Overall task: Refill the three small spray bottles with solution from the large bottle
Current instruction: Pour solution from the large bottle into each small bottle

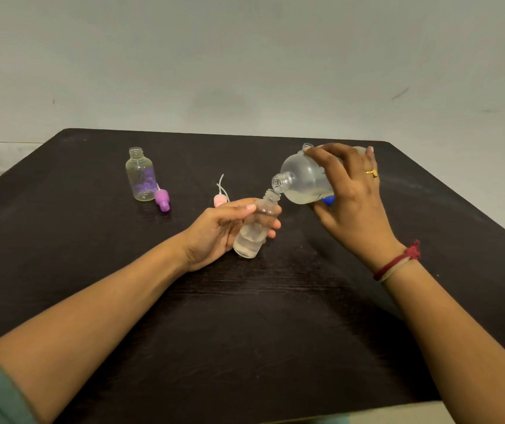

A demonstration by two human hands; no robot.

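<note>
My left hand (219, 231) grips a small clear spray bottle (256, 231), uncapped and tilted, with some clear liquid at its bottom. My right hand (350, 194) holds the large clear bottle (301, 179) tipped over, its open mouth touching the small bottle's neck. Clear solution pools in the large bottle's lower side. A second small bottle (140, 174) stands open at the back left, with a purple print on it. Its purple spray cap (162, 199) lies beside it. A pink spray cap (220, 198) with its tube lies behind my left hand. The neck of another bottle (307, 145) peeks out behind the large one.
Everything sits on a dark wooden table (245, 316) set against a pale wall. A blue object (329, 199), partly hidden, shows under the large bottle by my right palm. The table's right edge slopes away near my right forearm.
</note>
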